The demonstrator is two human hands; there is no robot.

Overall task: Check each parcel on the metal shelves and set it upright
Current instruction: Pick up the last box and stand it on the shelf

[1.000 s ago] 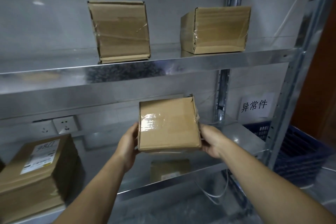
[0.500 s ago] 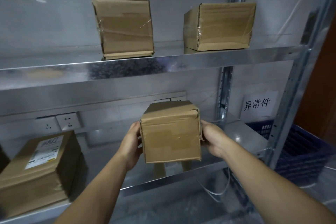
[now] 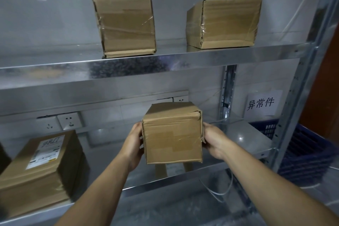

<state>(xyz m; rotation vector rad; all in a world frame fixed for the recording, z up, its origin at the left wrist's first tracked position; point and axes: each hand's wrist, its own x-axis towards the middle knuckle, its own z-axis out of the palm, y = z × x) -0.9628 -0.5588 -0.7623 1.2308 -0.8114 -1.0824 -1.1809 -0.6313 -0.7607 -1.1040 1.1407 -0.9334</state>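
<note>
Grips small cardboard parcel (image 3: pixel 172 134) from both sides, at 6 o'clock of view centre, over front part of lower metal shelf (image 3: pixel 247 134). Presses left hand (image 3: pixel 133 145) on parcel's 9 o'clock face, thumb at front edge, fingers curled round the back and mostly hidden. Clamps right hand (image 3: pixel 214 139) on the 3 o'clock face, thumb by the torn front corner, fingers wrapped behind, out of sight. Shows parcel upright, taped front face toward camera, top face partly visible. Cannot tell whether bottom touches the shelf or hangs just above it; mirrors in the shiny metal right below.

Carries two more parcels on upper metal shelf (image 3: pixel 128 68): taller parcel (image 3: pixel 126 24) at 11 o'clock, clear tape across the front; wider parcel (image 3: pixel 225 24) at 1 o'clock, sitting flat, well apart from the taller one.

Holds larger labelled parcel (image 3: pixel 42 169) at 8 o'clock on lower shelf, white label on top, well apart from the gripped one.

Also in view: wall sockets (image 3: pixel 68 121) at 9 o'clock behind lower shelf, paper sign (image 3: pixel 262 103) with black characters at 3 o'clock on wall, blue crate (image 3: pixel 302 148) at 4 o'clock beyond the shelf upright, white cable (image 3: pixel 220 189) hanging at 5 o'clock under lower shelf.
</note>
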